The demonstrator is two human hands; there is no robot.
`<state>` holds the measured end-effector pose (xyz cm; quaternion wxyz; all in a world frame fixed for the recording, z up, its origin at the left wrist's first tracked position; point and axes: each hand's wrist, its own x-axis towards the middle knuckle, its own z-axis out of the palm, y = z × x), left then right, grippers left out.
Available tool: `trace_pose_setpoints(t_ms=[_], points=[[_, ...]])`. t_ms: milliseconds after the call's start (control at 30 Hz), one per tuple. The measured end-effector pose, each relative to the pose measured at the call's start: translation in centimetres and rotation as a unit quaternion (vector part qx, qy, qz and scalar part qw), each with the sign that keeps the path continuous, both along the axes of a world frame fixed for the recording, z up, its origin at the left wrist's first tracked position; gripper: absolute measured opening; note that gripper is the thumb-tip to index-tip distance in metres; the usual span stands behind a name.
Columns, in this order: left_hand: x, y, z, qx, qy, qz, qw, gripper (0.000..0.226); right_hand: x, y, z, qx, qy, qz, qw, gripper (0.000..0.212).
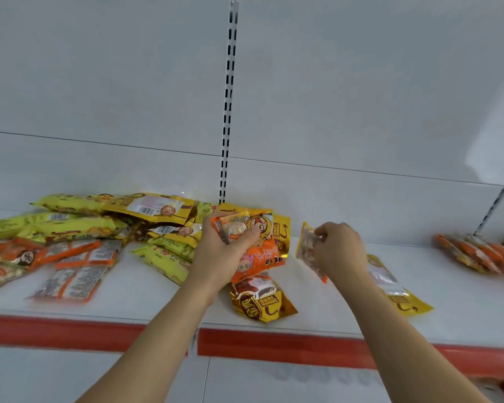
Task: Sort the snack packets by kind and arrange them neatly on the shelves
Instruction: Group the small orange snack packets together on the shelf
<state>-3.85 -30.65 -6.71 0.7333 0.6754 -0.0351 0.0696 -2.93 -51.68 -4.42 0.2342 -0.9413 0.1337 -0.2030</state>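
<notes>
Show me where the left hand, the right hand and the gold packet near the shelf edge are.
left hand (220, 251): head view, back of the hand.
right hand (339, 248): head view, back of the hand.
gold packet (259, 302): head view, middle of its front face.

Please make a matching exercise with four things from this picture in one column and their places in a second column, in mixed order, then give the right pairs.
Things:
1. orange packets
2. clear packet
3. gold packet
4. orange row

Places:
A. far right of the shelf
B. in the left hand
C. flat near the shelf's front edge
D. in the right hand

Pairs: 1-B, 2-D, 3-C, 4-A
</notes>
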Motion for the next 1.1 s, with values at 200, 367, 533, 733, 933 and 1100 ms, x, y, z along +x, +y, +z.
trace_pose_setpoints(t_ms=[200, 367, 533, 733, 933, 1100], points=[[0.8, -2.6, 0.3, -0.029, -0.012, -0.004, 1.0, 0.074, -3.6, -2.3, 2.8, 0.228, -0.177, -0.007, 0.957, 0.008], [1.5, -6.7, -0.2, -0.046, -0.009, -0.025, 0.999, 0.068, -6.2, -0.7, 1.5, 0.313, -0.164, 0.078, 0.932, 0.01], [0.4, -10.8, 0.3, -0.036, 0.018, -0.024, 0.999, 0.07, -6.5, -4.1, 0.3, 0.271, -0.159, 0.069, 0.947, 0.008], [-0.8, -20.0, 1.1, 0.023, 0.035, -0.087, 0.995, 0.09, -6.9, -11.7, -1.3, 0.251, -0.166, 0.049, 0.952, 0.004], [-1.7, -32.3, 1.1, 0.078, 0.057, -0.093, 0.991, 0.08, -9.4, -23.7, -1.1, 0.261, -0.122, 0.119, 0.95, 0.044], [-2.3, -42.0, 1.0, 0.018, 0.116, -0.169, 0.979, 0.056, -9.0, -35.5, -1.6, 0.329, -0.106, 0.067, 0.936, 0.046]])
